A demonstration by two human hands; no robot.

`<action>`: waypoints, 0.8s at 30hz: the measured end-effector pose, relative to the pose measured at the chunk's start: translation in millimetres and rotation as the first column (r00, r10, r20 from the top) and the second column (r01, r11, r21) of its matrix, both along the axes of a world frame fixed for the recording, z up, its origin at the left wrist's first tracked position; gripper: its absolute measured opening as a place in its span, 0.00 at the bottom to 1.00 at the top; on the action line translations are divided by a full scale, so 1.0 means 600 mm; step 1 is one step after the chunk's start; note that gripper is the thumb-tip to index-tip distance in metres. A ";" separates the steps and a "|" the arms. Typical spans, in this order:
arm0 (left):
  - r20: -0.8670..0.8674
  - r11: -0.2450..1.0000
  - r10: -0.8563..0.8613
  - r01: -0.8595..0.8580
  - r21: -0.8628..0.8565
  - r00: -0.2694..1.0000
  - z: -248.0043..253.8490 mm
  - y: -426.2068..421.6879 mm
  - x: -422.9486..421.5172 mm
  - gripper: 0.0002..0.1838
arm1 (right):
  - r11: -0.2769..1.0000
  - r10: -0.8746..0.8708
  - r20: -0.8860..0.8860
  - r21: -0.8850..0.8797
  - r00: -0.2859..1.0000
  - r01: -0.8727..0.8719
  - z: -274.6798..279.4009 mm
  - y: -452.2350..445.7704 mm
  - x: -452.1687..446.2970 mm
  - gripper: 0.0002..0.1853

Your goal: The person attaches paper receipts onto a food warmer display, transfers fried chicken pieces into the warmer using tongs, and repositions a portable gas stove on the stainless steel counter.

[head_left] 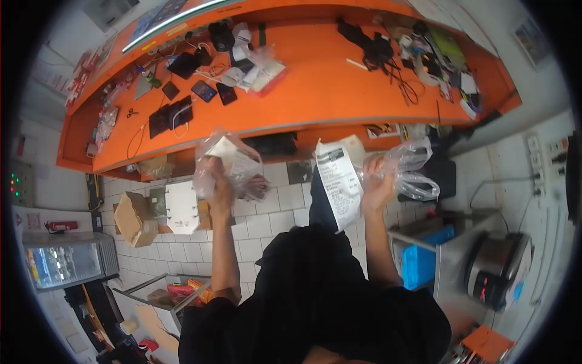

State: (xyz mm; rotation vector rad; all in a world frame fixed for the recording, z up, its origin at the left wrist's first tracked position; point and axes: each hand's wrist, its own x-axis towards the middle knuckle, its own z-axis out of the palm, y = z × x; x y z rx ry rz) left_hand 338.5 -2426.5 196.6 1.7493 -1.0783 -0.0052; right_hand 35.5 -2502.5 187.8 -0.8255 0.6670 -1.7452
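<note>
On the near side of an orange counter [303, 79], a person in black holds a wrapped load in each hand. The left hand [216, 182], in front of the counter's left half, grasps a clear plastic bag [233, 161] with something pale inside; its fingers curl into the film, which hides the fingertips. Bunching the film close to the contents probably steadies a loose, slippery wrapper.

The right hand [380, 182], short of the counter's right half, grips a long printed slip [337, 188] along with a second clear bag [417, 164]; which fingers bear on which cannot be told. The slip hangs with its print facing the wearer, apparently so that it can be read, while the bag's loose handles trail off to the other side, leaving the lines uncovered.

Both forearms stretch toward the counter at a similar height, the left nearly straight, the right angled slightly inward, hands well apart. The spread likely prevents the two loads from tangling. Phones [204, 91] lie on the counter's left half, beyond both hands.
</note>
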 end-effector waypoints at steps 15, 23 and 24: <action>-0.296 1.000 -0.023 0.023 -0.002 0.955 -0.059 -0.491 -0.088 0.14 | 0.905 0.383 -0.469 0.363 0.796 -0.221 -0.243 -0.608 0.098 0.22; -0.441 0.991 -0.089 0.125 0.055 0.893 -0.059 -0.565 -0.062 0.15 | 0.991 0.123 -0.879 0.086 0.461 -0.100 -0.262 -0.739 0.157 0.23; -0.469 0.987 -0.108 0.153 0.059 0.876 -0.066 -0.569 -0.054 0.18 | 0.996 -0.068 -0.895 -0.084 0.440 -0.017 -0.251 -0.730 0.147 0.21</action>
